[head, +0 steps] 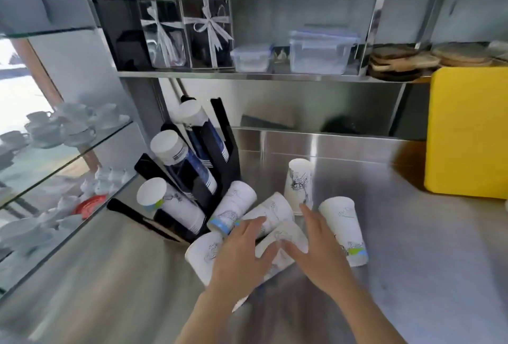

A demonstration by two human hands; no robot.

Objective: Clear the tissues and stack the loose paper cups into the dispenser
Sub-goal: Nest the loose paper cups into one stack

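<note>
Fingers of the left hand (242, 255) are spread apart over a heap of loose paper cups (275, 222) lying on the steel counter (412, 275); those of the right hand (316, 244) are likewise splayed, resting on the same heap. Just right of the right fingertips stands an upside-down cup (345, 229), another (299, 184) beyond. Left and farther off, the black dispenser (228, 156) holds stacked cups.

two bare forearms, left hand (242, 253), right hand (316, 247), no sleeves
</note>
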